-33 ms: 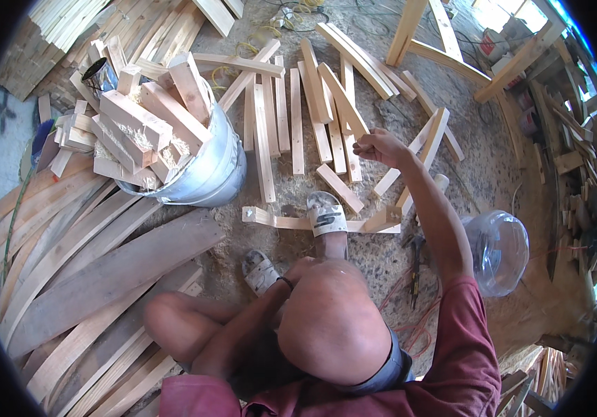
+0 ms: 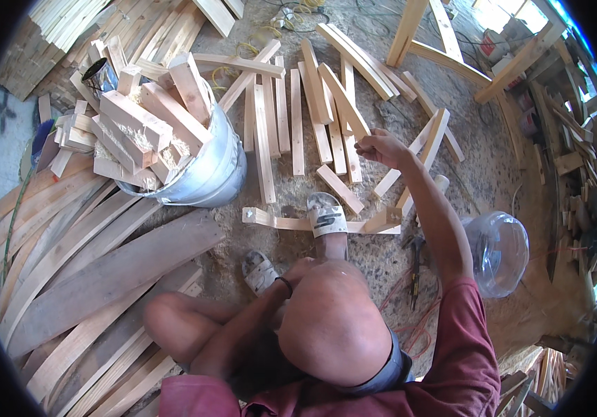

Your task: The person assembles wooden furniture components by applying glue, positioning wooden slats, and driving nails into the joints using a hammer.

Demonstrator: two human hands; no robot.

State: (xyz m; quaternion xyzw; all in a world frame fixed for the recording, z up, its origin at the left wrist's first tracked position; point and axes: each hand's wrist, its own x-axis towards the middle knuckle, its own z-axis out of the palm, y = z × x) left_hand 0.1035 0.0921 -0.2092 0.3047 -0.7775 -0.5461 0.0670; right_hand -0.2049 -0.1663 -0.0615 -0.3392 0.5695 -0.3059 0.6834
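A: How does the grip stand?
B: Right hand [image 2: 382, 148]: fingers closed on the near end of a wooden stick [image 2: 345, 103], slanting among loose sticks [image 2: 297, 132]. Left hand [image 2: 301, 269]: beside the raised knee [image 2: 326, 320], closure indeterminable.
A: What has changed?
B: Practically nothing; the stick remains in hand. Farther left stands a bucket [image 2: 225, 170] of wood blocks [image 2: 135, 118].

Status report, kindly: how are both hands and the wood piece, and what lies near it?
Right hand closed on wooden strip, near end. Left hand by right leg, fingers mostly hidden. Other strips lie close around.
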